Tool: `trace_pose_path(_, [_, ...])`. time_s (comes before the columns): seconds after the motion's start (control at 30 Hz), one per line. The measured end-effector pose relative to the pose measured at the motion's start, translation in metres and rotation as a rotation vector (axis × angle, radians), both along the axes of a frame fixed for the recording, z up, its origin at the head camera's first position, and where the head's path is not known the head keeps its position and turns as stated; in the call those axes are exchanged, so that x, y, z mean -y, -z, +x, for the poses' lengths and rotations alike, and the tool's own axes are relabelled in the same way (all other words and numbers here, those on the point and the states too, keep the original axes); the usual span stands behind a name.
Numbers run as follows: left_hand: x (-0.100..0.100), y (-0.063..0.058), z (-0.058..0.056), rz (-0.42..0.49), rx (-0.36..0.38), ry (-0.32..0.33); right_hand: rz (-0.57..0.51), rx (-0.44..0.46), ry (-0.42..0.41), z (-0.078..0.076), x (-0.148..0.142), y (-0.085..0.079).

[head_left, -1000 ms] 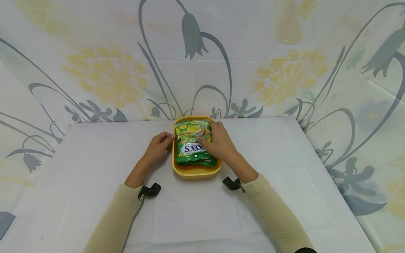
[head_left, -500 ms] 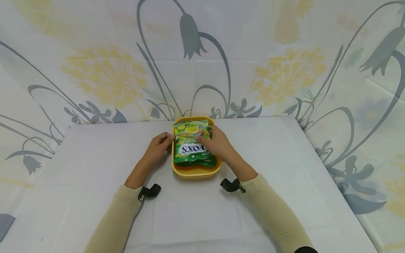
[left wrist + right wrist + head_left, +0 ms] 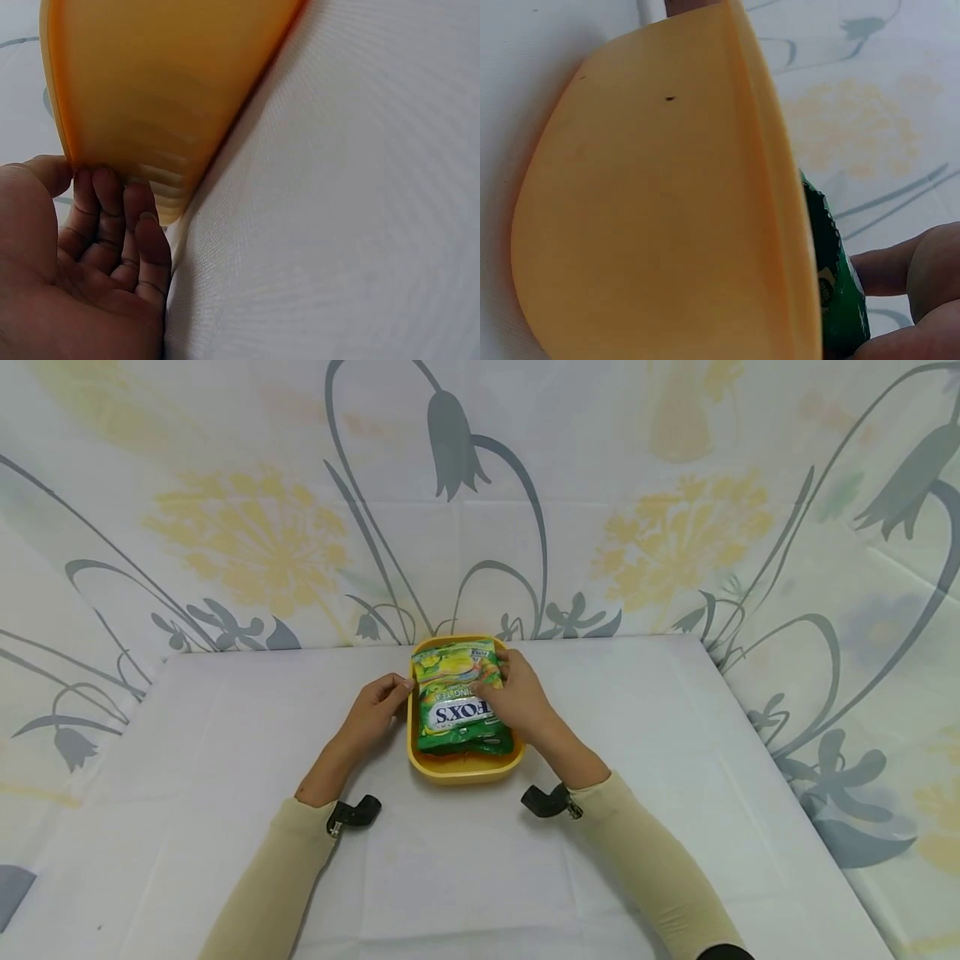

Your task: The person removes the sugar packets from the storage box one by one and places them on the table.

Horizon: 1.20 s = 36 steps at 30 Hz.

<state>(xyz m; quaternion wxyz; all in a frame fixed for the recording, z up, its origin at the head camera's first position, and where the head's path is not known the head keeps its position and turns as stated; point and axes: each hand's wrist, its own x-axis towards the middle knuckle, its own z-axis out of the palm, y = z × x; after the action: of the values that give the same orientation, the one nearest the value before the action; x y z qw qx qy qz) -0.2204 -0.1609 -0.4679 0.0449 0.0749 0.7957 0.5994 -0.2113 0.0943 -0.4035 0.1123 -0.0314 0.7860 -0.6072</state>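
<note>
A yellow plastic tray [image 3: 459, 774] with raised walls stands at the back middle of the table. Inside it lies a green and yellow FOX'S candy packet [image 3: 448, 693], lettering upside down in the head view, with another green edge [image 3: 495, 746] showing beneath it. My left hand [image 3: 372, 708] pinches the tray's left rim; the left wrist view has the thumb over the rim and the fingers [image 3: 109, 217] bent against the outer wall. My right hand [image 3: 522, 700] grips the packet's right side, thumb on top. In the right wrist view the tray wall [image 3: 660, 187] hides most of the packet [image 3: 844, 315].
White cloth [image 3: 465, 877] covers the table. A flower-printed sheet [image 3: 570, 510] rises right behind the tray and along both sides. Black curved mounts [image 3: 358, 811] sit at both wrists. A grey patch [image 3: 13, 893] shows at the lower left.
The packet slid slightly left in the tray, then a little back to the right, with my right hand on it. My left hand has stayed on the rim.
</note>
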Motion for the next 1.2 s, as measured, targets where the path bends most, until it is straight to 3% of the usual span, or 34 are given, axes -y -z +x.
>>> trace_pose_path(0.37, [0.001,0.002,-0.002,-0.013,-0.015,0.007,-0.069,-0.012,0.029,-0.003,-0.017,-0.012])
trace_pose_path(0.8, [0.001,0.001,-0.001,-0.044,-0.009,-0.001,-0.045,0.015,0.100,-0.017,-0.052,-0.022])
trace_pose_path(1.2, [0.001,0.004,-0.002,-0.025,-0.005,0.002,-0.066,0.002,0.110,-0.028,-0.091,-0.029])
